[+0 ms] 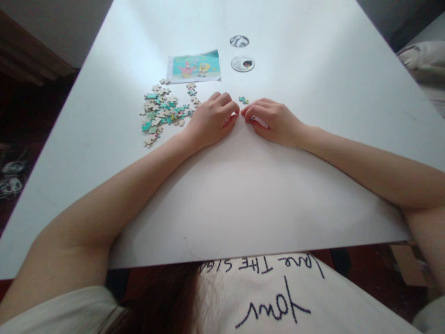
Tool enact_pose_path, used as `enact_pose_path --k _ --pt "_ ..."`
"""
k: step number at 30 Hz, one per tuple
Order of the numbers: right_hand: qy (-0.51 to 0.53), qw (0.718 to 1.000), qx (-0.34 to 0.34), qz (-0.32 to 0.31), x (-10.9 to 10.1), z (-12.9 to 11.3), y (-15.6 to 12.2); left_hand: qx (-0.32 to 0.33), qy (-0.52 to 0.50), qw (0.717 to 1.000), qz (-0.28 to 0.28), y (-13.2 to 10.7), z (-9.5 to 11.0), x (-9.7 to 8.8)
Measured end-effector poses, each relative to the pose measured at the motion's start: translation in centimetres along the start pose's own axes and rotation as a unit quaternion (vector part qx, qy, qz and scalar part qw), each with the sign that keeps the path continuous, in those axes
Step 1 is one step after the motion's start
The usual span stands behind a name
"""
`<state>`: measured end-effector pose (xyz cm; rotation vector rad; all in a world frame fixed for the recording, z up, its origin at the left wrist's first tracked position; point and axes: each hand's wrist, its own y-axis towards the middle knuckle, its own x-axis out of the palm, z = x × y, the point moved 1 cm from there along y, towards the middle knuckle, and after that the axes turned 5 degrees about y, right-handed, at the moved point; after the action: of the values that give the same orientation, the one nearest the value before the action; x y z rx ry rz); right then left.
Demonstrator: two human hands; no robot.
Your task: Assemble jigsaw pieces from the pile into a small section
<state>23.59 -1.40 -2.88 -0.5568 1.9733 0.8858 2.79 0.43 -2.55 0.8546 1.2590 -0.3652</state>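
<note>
My left hand (212,119) and my right hand (273,121) rest side by side on the white table (243,195), fingertips nearly touching. Both have their fingers curled down and pressed together at the tips. What they pinch, if anything, is hidden under the fingers. A small teal puzzle piece (243,100) lies just beyond the fingertips. A heap of loose puzzle pieces (163,113), teal and beige, lies to the left of my left hand. Behind the heap lies the reference picture (194,66) with cartoon characters.
Two round clear lids or dishes (242,63) (239,41) sit on the table behind my hands. A wooden floor shows at the left, and a cushion (422,60) at the far right. The table's near edge runs just above my shirt.
</note>
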Motion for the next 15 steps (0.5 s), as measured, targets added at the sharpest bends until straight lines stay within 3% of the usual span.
enact_pose_path --k 9,15 --pt "0.000 1.000 -0.007 0.014 0.03 -0.02 0.02 0.014 0.011 1.000 0.018 -0.04 -0.10 0.11" --pt "0.004 1.000 0.003 0.010 0.08 -0.03 0.00 0.005 0.020 1.000 -0.001 0.01 -0.09 0.14"
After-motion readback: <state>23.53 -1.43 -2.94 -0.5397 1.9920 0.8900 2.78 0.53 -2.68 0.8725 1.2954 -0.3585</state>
